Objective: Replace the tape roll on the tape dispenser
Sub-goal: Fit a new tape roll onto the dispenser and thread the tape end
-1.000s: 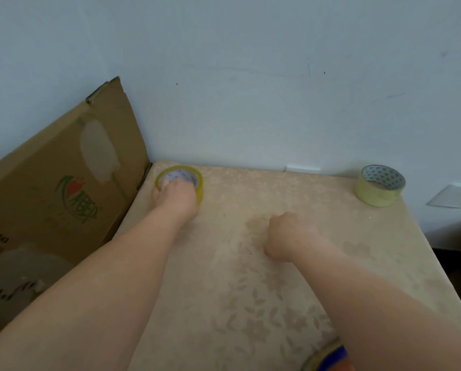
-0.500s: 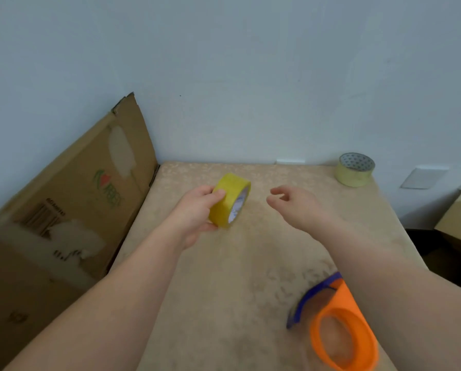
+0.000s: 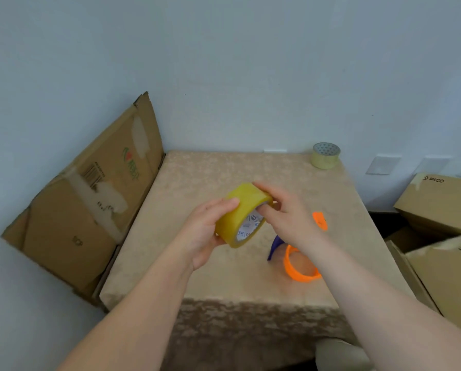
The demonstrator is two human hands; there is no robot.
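You have lifted the yellow tape roll (image 3: pixel 241 214) away from the far left corner of the tabletop (image 3: pixel 197 170), where it lay flat a second ago, and brought it to the middle, up in the air in front of you. Your right hand (image 3: pixel 285 214), which half a second ago was only reaching with loose fingers, has now closed in on the roll as well. So the fresh roll is fetched, and I judge the next step is finding its loose end or lining it up with the dispenser.

Your left hand (image 3: pixel 206 231) cups the roll from the left, thumb on top of the outer band and fingers under it: a clenched grip on the roll. Your right hand pinches its upper right rim, fingertips at the edge of the printed core. The roll sits tilted, its open core facing you and to the right.

The tape dispenser (image 3: pixel 299 263), orange ring with a blue blade arm, lies on the tabletop just under your right forearm, apparently empty. A paler tape roll (image 3: pixel 326 155) stands at the far right corner, untouched.
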